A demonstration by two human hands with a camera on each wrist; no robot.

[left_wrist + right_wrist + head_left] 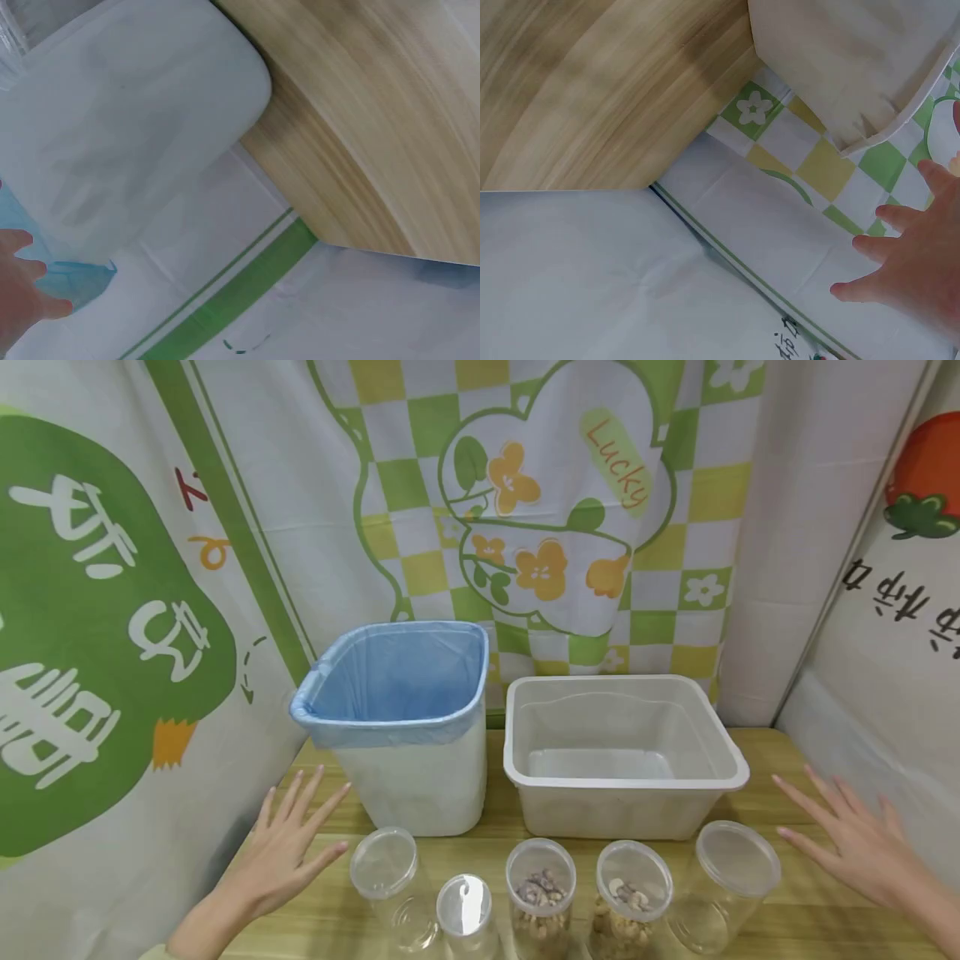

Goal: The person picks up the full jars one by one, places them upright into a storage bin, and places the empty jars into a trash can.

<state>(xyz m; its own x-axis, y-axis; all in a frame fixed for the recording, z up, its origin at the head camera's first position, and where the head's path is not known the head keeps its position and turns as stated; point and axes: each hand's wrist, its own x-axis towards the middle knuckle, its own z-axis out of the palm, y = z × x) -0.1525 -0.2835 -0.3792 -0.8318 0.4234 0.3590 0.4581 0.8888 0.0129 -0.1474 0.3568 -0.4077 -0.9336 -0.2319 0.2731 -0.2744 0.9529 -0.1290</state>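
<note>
My left hand (pixel 281 852) is spread with straight fingers at the table's left side, beside a clear lidded jar (pixel 386 864) and holding nothing. On the far right my right hand (pixel 858 843) is likewise spread and bare, near another clear jar (pixel 735 860). Between these two stand a small clear jar (pixel 465 906) and two lidded jars of nuts, one a nut jar (pixel 542 893) and the other a cashew jar (pixel 630 902). In the wrist views, fingers of the left hand (pixel 22 289) and the right hand (pixel 915 255) appear stretched out.
Behind the jars, a white bin (pixel 427 785) lined with a blue bag (pixel 397 735) stands left of a white plastic tub (pixel 615 810). Both sit on the wooden table (pixel 810 902). Printed curtains (pixel 420 410) hang behind and at both sides.
</note>
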